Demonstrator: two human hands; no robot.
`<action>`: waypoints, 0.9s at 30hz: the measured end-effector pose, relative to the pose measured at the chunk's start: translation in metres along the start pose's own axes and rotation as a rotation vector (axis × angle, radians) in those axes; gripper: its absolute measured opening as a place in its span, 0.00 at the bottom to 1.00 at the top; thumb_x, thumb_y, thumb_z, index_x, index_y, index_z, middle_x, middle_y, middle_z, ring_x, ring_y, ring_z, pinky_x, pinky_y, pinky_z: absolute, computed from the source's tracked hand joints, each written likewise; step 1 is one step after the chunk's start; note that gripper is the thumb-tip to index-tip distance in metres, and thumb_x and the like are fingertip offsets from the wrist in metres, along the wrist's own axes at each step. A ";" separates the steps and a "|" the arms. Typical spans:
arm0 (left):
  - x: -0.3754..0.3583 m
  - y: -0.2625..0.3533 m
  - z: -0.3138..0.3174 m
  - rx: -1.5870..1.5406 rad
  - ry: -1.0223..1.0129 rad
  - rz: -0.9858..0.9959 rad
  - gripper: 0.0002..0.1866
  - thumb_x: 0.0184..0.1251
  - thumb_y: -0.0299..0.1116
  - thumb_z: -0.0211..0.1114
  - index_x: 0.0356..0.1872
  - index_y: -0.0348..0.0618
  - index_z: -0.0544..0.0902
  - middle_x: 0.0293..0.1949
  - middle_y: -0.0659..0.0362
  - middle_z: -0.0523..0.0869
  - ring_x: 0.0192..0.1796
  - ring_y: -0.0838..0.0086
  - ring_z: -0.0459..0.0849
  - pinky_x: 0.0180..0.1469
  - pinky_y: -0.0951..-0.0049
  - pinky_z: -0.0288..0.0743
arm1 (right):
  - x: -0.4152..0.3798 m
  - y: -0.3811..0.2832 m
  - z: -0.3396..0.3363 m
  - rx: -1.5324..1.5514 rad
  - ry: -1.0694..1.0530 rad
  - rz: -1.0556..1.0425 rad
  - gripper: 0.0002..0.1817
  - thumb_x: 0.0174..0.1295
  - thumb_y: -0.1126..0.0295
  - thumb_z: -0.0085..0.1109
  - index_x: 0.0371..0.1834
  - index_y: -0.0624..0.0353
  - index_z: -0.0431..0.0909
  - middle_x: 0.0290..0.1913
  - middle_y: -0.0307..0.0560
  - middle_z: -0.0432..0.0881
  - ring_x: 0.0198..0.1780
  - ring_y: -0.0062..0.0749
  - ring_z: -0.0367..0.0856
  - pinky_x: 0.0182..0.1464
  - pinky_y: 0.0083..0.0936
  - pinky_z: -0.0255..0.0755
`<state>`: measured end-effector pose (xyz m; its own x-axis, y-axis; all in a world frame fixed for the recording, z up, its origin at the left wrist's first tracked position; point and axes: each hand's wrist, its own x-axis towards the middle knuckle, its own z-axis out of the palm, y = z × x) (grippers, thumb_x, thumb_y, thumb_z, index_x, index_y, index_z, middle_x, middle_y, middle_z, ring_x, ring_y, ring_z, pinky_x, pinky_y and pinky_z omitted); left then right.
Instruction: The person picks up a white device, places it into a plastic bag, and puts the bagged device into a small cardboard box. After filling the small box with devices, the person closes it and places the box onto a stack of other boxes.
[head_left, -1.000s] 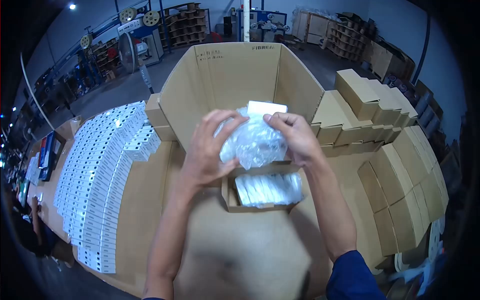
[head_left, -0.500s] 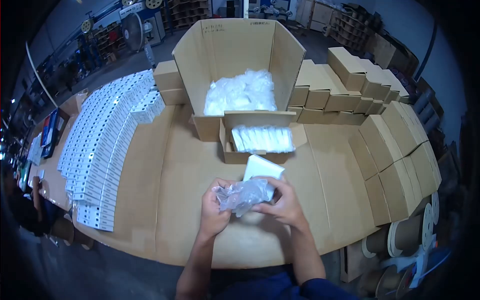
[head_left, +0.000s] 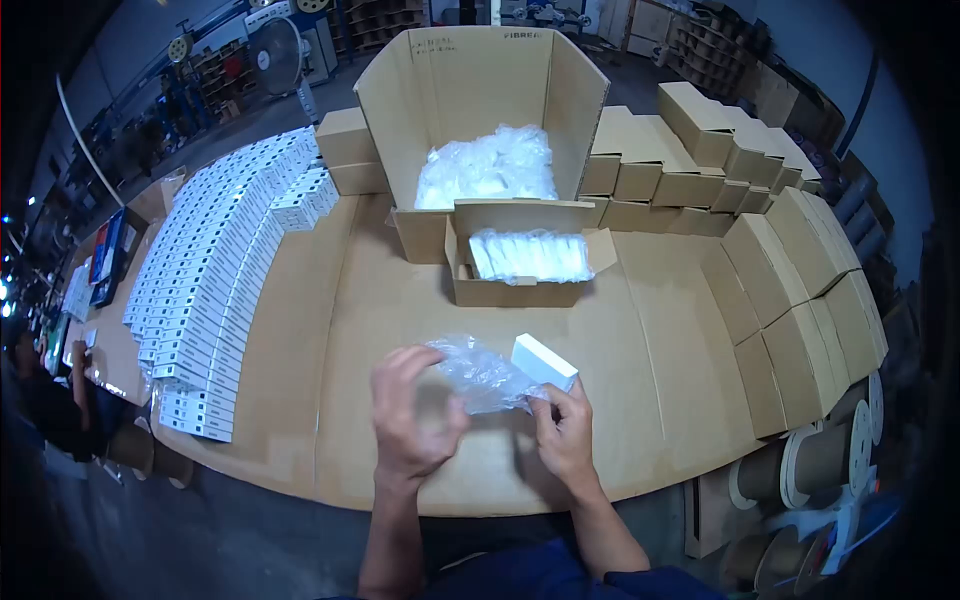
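White box (head_left: 545, 362), clear plastic (head_left: 480, 376) | right hand (head_left: 565, 430): pinching both | left hand (head_left: 412, 425): wide

Dark blue top (head_left: 530, 572), seemingly with short or pushed-up sleeves (head_left: 642, 584); bare hands (head_left: 567, 432).

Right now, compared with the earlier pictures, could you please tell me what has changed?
The plastic bag and white box have drawn back to the near side of the open carton. The left hand, earlier pinching the bag, has opened beside it; contact is unclear. The right hand still holds both. The carton and stacked white boxes stayed put.
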<state>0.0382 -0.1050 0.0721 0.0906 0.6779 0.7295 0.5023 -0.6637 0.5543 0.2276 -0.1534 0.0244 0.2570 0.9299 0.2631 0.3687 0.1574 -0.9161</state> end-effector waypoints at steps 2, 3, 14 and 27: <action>0.004 -0.002 0.000 0.066 -0.156 0.041 0.12 0.58 0.25 0.73 0.43 0.37 0.84 0.46 0.49 0.85 0.53 0.53 0.83 0.57 0.57 0.77 | -0.002 -0.002 0.001 -0.009 -0.018 0.005 0.08 0.67 0.77 0.62 0.42 0.71 0.85 0.54 0.65 0.79 0.53 0.56 0.83 0.56 0.37 0.76; 0.007 -0.003 0.000 0.096 -0.234 0.062 0.11 0.59 0.26 0.74 0.41 0.38 0.85 0.45 0.50 0.86 0.53 0.54 0.83 0.56 0.57 0.77 | -0.003 -0.003 0.000 -0.015 -0.025 0.007 0.08 0.67 0.77 0.62 0.42 0.72 0.85 0.55 0.67 0.79 0.55 0.58 0.83 0.58 0.39 0.76; 0.016 -0.020 0.026 -0.199 -0.410 -0.231 0.12 0.75 0.28 0.67 0.55 0.43 0.86 0.29 0.49 0.90 0.31 0.68 0.91 0.34 0.69 0.80 | -0.009 -0.030 -0.018 -0.340 -0.181 -0.035 0.11 0.63 0.71 0.71 0.43 0.69 0.87 0.58 0.70 0.77 0.60 0.63 0.81 0.62 0.48 0.77; 0.010 -0.058 0.031 -0.532 -0.013 -0.496 0.22 0.77 0.29 0.67 0.67 0.35 0.74 0.34 0.61 0.82 0.35 0.78 0.82 0.47 0.75 0.76 | 0.005 -0.003 -0.012 -0.063 -0.041 0.189 0.08 0.68 0.69 0.67 0.40 0.64 0.90 0.45 0.56 0.81 0.45 0.43 0.82 0.47 0.32 0.75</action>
<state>0.0368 -0.0501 0.0351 -0.0273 0.9403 0.3391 0.0009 -0.3392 0.9407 0.2384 -0.1527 0.0316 0.2911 0.9538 0.0745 0.3727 -0.0414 -0.9270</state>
